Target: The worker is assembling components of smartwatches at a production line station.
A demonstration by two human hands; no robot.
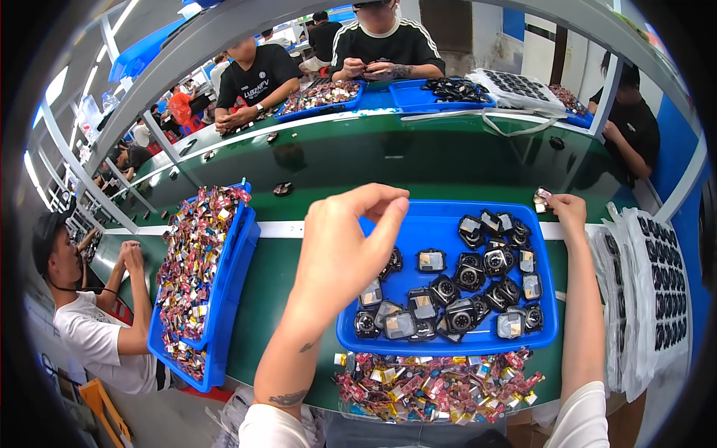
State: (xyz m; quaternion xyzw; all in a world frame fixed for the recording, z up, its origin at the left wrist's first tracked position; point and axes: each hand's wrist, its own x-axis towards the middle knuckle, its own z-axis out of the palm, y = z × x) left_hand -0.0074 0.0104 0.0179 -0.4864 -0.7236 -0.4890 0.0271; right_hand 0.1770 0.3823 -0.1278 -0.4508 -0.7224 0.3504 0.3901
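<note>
My left hand point(340, 239) is raised over the left edge of a blue tray point(448, 209), thumb and index fingertips brought together in a pinch. Whatever it may hold is hidden from view. Beyond the tray's far right corner, my right hand point(570, 215) pinches a small red and silver electronic part point(542, 198) above the green bench. Several black smartwatch cases point(470, 271) lie loose in the tray, some showing round sensor backs, others pale rectangular faces. Between the tray and my body spreads a heap of small red, white and yellow electronic parts point(441, 384).
To the left, a blue bin point(237, 276) overflows with similar parts beside a seated co-worker point(112, 328). Stacked white trays of black cases point(657, 284) stand at the right. A green conveyor belt point(388, 157) crosses ahead, with more co-workers beyond and grey frame posts around.
</note>
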